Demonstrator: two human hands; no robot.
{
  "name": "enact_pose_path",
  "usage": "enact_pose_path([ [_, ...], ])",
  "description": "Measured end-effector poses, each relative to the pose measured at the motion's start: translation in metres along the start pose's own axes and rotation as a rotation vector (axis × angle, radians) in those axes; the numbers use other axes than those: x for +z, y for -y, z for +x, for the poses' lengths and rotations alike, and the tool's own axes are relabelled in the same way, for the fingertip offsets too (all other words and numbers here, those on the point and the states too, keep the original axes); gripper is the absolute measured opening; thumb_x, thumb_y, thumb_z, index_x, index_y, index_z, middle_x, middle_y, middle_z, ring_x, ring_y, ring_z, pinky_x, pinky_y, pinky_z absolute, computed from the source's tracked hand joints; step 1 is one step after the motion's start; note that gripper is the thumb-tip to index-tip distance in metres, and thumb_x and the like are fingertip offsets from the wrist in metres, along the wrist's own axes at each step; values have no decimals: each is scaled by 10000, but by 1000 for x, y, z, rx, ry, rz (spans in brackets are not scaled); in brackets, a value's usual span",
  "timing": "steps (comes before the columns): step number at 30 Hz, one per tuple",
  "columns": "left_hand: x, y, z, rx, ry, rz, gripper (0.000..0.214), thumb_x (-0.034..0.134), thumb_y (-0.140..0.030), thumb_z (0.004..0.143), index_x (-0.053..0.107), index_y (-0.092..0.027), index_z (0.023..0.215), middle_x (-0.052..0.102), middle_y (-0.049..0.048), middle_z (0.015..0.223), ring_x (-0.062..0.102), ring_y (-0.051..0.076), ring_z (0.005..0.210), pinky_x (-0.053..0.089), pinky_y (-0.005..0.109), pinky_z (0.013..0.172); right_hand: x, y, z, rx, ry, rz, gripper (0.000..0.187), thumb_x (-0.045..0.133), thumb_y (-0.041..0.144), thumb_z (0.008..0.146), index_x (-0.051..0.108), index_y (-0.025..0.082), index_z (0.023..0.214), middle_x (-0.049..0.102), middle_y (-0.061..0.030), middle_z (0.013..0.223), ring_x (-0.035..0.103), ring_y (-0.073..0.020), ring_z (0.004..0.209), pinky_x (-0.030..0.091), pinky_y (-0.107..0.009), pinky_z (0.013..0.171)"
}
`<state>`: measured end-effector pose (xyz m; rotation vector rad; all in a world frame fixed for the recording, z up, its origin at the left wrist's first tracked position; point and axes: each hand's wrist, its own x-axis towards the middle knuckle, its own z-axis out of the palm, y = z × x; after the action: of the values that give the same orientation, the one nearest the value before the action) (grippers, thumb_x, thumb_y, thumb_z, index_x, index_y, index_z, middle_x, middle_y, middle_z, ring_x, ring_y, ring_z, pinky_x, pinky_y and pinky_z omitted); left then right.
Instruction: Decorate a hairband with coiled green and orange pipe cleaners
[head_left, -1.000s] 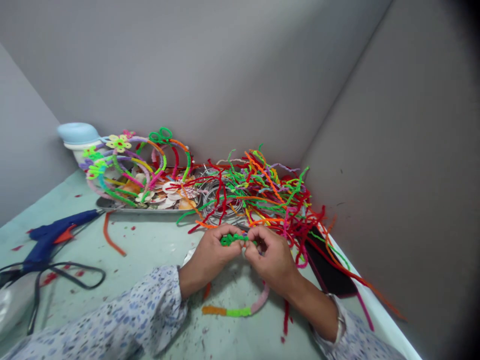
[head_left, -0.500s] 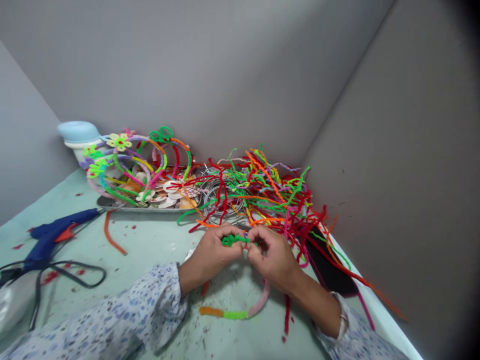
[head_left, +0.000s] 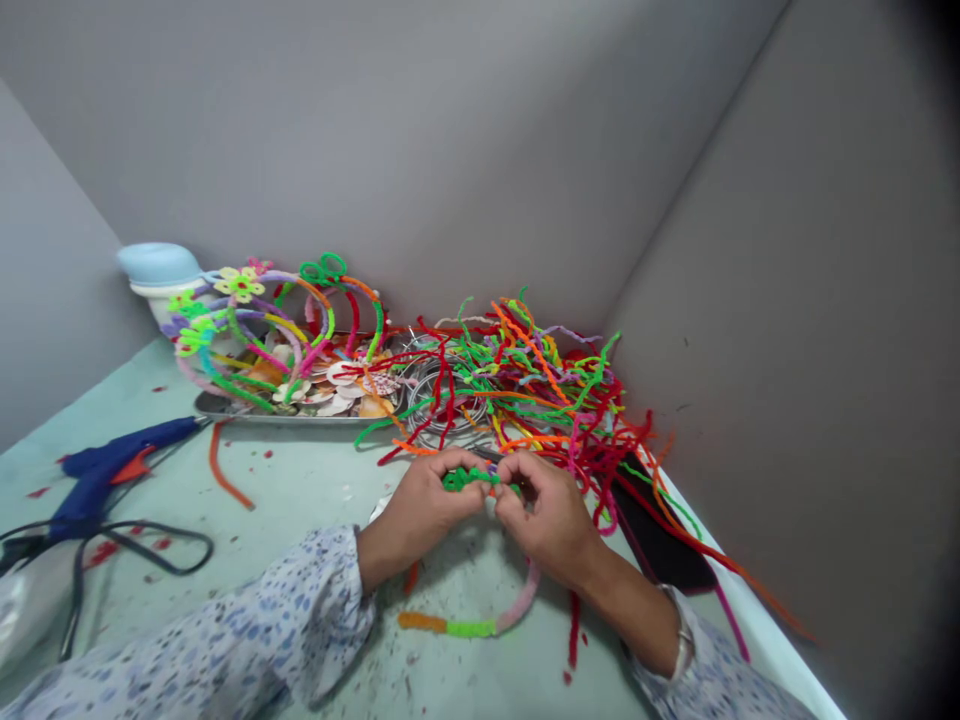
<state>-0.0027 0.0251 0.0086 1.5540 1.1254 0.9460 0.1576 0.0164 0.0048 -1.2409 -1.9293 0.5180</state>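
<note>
Green fuzzy pipe-cleaner piece with small loops (head_left: 466,479): held up between both hands, just in front of the heap, centre of table. Left hand (head_left: 431,505): thumb and fingers pinched on its looped part. Right hand (head_left: 547,515): fingertips pinched at its right end, nearly meeting the left's. Fingers hide the exact grip point.

Below the hands: curved fuzzy band in orange-brown, lime and pale pink sections (head_left: 471,628), its pink end running up behind the right hand. Can't tell whether it joins the green piece. Short orange fuzzy bit (head_left: 411,577) near left wrist; dark red fuzzy strand (head_left: 574,635) below right forearm.

Beyond the hands: tangled heap of multicoloured pipe cleaners (head_left: 540,370), strands lying over a silver wire coil (head_left: 435,400). Black flat slab with reddish edge (head_left: 667,540) partly under the heap's right side.

Back left: shallow metal tray (head_left: 322,421) of seashells (head_left: 334,390), colourful fuzzy hoops with flowers and loops (head_left: 300,290) standing over it. White container with light-blue lid (head_left: 160,265) behind those.

Left: blue glue gun with orange trigger (head_left: 124,455), nozzle near tray corner, black cord (head_left: 180,570) looped below; orange fuzzy strip (head_left: 223,475) right of it.
</note>
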Motion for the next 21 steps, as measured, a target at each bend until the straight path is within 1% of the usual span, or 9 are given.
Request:
enact_pose_path([
  [4, -1, -1, 0, 0, 17, 10, 154, 551, -153, 700, 667, -155, 801, 653, -2, 764, 561, 137, 732, 413, 225, 703, 2, -1, -2, 26, 0, 13, 51, 494, 146, 699, 506, 183, 733, 522, 15, 649, 464, -114, 544, 348, -229, 521],
  [9, -1, -1, 0, 37, 53, -14, 169, 545, -121, 690, 676, -159, 790, 658, -8, 767, 565, 135, 747, 409, 216, 708, 3, -1, -1, 9, -5, 14, 46, 497, 147, 693, 493, 186, 716, 507, 21, 635, 457, -113, 541, 345, -231, 520],
  [21, 0, -2, 0, 52, 46, -23, 174, 535, -132, 702, 678, -163, 797, 660, 4, 793, 567, 153, 772, 407, 237, 731, 4, 0, -5, 14, -50, 23, 59, 503, 134, 676, 492, 183, 708, 476, 32, 614, 420, -99, 510, 336, -231, 501],
])
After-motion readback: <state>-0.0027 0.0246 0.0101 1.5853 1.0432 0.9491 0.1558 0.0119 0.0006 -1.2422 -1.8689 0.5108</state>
